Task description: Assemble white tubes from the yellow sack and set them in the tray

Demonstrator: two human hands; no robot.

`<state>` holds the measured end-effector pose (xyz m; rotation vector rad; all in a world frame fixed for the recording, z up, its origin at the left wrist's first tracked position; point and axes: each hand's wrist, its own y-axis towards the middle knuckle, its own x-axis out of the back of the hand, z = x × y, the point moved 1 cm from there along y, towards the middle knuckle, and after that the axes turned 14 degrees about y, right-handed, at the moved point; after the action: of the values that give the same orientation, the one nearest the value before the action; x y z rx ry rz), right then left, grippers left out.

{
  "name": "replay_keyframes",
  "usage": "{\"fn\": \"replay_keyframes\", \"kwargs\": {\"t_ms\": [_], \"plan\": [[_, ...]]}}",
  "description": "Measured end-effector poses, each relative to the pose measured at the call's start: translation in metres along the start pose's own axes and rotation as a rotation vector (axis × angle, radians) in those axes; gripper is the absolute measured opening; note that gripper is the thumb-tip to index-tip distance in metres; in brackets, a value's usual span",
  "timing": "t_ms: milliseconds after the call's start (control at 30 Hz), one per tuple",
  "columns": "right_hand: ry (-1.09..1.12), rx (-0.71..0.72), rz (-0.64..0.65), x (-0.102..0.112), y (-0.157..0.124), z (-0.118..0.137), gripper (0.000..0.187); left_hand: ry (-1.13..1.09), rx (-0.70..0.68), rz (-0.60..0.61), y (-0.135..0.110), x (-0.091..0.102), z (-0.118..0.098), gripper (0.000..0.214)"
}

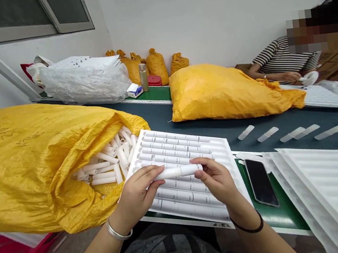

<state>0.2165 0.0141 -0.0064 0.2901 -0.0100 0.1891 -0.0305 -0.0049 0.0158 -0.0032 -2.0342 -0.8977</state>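
Note:
Over a white ribbed tray (223, 149), my left hand (139, 188) pinches the left end of a whitish plastic tube (172, 173). My right hand (218, 179) grips a white printed piece (189, 170) at the other end. The two parts meet end to end in one line; whether one sits inside the other I cannot tell. Beneath my hands, rows of white printed tubes (170, 142) lie in the tray's grooves. Left of it, an opened yellow woven bag (39, 156) shows many loose white tubes (104, 174) at its mouth.
Several tubes (268, 134) lie on the dark belt (155, 113). A phone (261, 182) and stacked white trays (328, 182) are at right. Beyond stand a full yellow bag (222, 92), a plastic-wrapped stack (85, 81), a bottle (143, 77) and a person in a striped shirt (279, 56).

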Motion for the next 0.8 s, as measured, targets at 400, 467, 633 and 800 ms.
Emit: {"fn": "replay_keyframes", "kwargs": {"t_ms": [400, 467, 633, 800], "plan": [[-0.032, -0.033, 0.123, -0.004, -0.002, 0.023, 0.030, 0.047, -0.192, -0.078, 0.000, -0.005, -0.005, 0.053], [-0.175, 0.126, 0.185, -0.005, -0.006, 0.029, 0.028, 0.021, -0.146, -0.045, -0.003, -0.010, -0.006, 0.050], [-0.420, 0.107, 0.432, -0.009, 0.005, 0.024, 0.029, 0.028, -0.183, 0.040, -0.011, -0.026, -0.002, 0.055], [-0.959, -0.256, 0.027, 0.057, 0.069, -0.018, 0.026, 0.411, 0.088, 0.183, -0.022, -0.008, 0.059, 0.061]]}}
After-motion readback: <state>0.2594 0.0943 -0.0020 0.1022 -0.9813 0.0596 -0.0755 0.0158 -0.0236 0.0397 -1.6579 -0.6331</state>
